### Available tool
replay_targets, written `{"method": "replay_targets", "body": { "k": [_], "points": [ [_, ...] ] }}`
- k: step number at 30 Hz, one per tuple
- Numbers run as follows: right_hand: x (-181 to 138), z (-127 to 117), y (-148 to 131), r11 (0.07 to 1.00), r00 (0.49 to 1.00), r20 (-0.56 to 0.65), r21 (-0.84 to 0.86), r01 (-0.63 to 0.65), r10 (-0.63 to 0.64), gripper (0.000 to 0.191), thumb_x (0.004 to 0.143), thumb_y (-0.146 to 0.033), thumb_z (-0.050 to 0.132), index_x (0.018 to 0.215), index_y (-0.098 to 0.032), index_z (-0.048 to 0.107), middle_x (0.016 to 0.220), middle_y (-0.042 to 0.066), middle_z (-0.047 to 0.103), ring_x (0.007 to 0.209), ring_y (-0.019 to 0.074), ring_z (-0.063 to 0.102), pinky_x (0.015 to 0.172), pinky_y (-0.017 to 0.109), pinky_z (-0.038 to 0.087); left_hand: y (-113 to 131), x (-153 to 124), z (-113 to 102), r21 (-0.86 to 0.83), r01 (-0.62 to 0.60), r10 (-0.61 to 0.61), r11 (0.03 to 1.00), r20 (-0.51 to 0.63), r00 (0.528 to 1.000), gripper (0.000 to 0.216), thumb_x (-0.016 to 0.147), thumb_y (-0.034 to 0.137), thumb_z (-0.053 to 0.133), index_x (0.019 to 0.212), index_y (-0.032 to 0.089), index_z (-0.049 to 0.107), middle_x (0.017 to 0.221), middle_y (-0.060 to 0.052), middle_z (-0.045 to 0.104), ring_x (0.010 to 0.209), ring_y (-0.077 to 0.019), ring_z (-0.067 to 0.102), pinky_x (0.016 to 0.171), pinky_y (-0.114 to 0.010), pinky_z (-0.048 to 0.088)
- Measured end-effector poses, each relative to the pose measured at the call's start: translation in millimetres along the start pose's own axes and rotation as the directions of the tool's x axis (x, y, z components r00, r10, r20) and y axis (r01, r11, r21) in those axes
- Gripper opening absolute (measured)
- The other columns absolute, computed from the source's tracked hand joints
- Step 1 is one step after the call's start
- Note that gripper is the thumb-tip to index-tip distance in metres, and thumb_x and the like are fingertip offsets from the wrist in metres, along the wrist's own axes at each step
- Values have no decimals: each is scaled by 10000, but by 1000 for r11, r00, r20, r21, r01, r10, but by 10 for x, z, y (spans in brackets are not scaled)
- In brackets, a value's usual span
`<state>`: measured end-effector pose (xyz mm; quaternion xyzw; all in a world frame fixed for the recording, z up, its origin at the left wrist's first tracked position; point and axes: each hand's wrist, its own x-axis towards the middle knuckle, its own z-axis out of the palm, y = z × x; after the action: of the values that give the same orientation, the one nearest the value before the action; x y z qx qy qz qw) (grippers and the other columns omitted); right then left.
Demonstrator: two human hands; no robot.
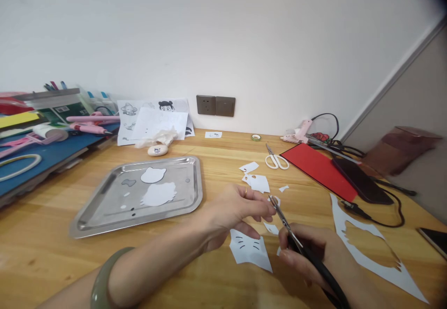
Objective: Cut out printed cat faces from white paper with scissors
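My right hand (314, 253) is closed around the black handles of a pair of scissors (288, 227), whose metal blades point up and left. My left hand (240, 211) reaches in from the left, thumb apart from the fingers. Its fingertips are at the blade tips, beside a small white paper scrap (274, 200); whether they touch the scrap I cannot tell. Beneath the left thumb is a white paper piece with black whisker lines (249, 250). Other cut paper pieces (258, 183) lie just beyond the hands, and a small scrap (271, 228) sits between them.
At left stands a metal tray (197, 183) bearing cat-shaped paper cutouts (153, 175). White-handled scissors (277, 161), a tape roll (256, 137), a red sheet (317, 169) and a pink glue gun (298, 132) lie farther back. On the right is a cut-out paper sheet (377, 264).
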<state>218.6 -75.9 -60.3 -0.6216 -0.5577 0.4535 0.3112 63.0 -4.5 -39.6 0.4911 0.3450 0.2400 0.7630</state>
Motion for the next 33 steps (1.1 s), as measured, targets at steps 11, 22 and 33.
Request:
{"method": "replay_targets", "body": {
  "k": [11,22,33],
  "points": [
    [-2,-2,14,1000,1000,2,3,28,-28,172,588,-319,585,535,-189,486,424,-81,318,371,78,289,326,184,315,-3,-1,-2,-6,-6,6,1000,-14,1000,55,614,178,608,621,123,610,643,-20,540,637,-91,432,430,-141,453],
    [-5,-11,13,999,1000,-8,-36,30,-30,172,590,-322,582,529,-193,485,422,-77,312,358,83,323,322,185,322,-6,-1,-6,5,-8,8,1000,-4,1000,43,615,168,599,615,125,606,639,-15,532,633,-89,427,433,-141,450],
    [3,-20,52,998,999,4,-58,37,-37,170,604,-324,563,543,-186,485,420,-78,317,363,82,311,318,182,315,30,12,6,-5,5,-5,1000,-34,999,36,598,155,600,598,118,600,634,-17,539,627,-91,423,430,-147,448]
  ]
}}
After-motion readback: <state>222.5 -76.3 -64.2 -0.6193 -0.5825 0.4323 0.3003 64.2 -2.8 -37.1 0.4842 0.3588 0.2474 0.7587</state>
